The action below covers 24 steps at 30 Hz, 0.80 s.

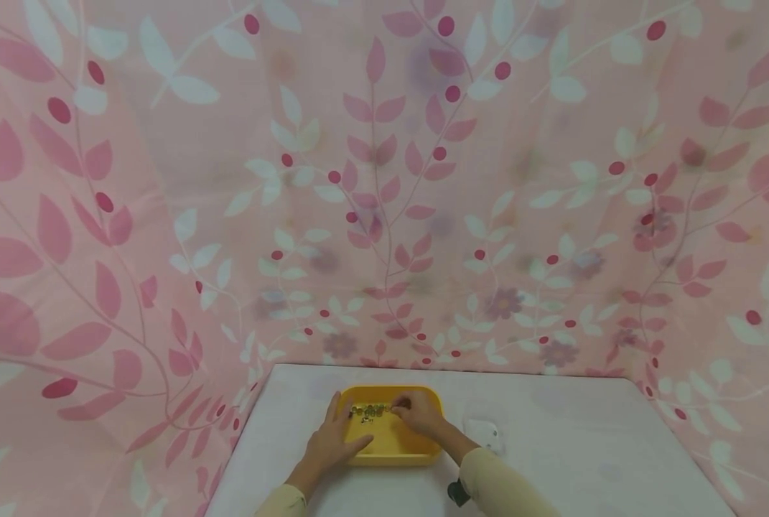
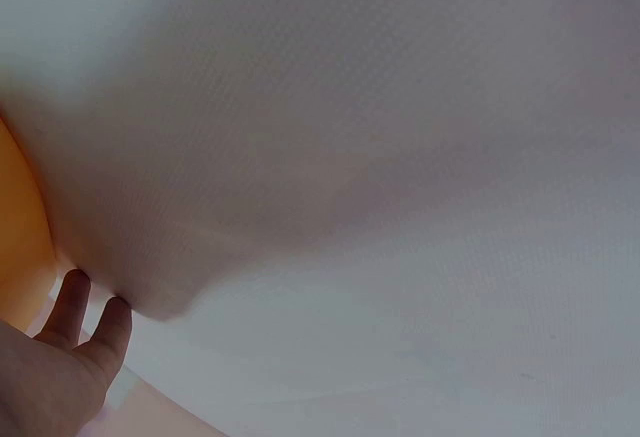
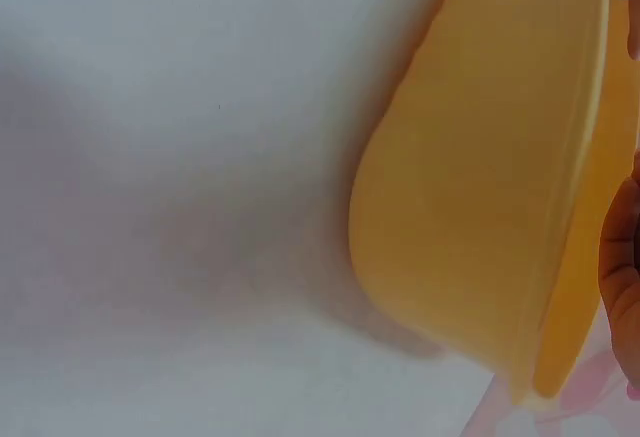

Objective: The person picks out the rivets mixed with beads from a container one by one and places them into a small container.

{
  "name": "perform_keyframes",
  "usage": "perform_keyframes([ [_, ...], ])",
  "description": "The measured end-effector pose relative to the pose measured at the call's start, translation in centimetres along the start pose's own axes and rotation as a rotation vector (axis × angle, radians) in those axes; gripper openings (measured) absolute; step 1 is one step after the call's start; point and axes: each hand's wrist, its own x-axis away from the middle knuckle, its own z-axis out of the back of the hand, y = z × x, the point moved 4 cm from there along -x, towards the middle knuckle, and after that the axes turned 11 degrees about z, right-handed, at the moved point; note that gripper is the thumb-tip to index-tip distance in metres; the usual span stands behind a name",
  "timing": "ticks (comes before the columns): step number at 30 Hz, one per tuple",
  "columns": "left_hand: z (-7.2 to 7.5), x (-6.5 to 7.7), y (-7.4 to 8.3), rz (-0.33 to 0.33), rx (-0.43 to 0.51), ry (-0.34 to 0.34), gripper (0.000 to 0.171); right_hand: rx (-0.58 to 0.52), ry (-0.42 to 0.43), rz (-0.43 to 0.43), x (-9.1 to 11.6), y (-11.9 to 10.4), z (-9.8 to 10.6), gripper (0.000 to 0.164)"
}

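I'm seeing beads (image 1: 370, 410) sitting in the far half of the tray (image 1: 397, 444), between left hand (image 1: 334, 438) and right hand (image 1: 421, 415). Tray's resting on a white table (image 1: 584, 438), pink leafy curtain (image 1: 384, 179) hanging behind. Left's lying spread at the left rim, gripping nothing; right's curling beside the beads, can't tell if it's pinching one.

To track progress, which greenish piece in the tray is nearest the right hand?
The rightmost greenish piece, ending the row by the right hand; all others lie farther left.

Small greenish beads (image 1: 370, 410) in the far half of 1 yellow tray (image 1: 393, 460)
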Motion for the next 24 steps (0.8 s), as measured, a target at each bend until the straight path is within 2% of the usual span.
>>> perform_keyframes([
  [8, 0.1, 0.2, 0.0, 0.017, -0.005, -0.004, 0.095, 0.064, 0.046, 0.023, 0.8, 0.2, 1.8, 0.005],
  [17, 0.0, 0.1, -0.2, 0.011, -0.004, 0.003, 0.095, -0.033, 0.076, 0.0, 1.8, 0.5, 3.9, 0.007],
  [24, 0.0, 0.0, -0.1, 0.006, -0.007, 0.002, 0.096, -0.028, 0.11, -0.031, 2.5, 1.2, 5.2, 0.008],
])
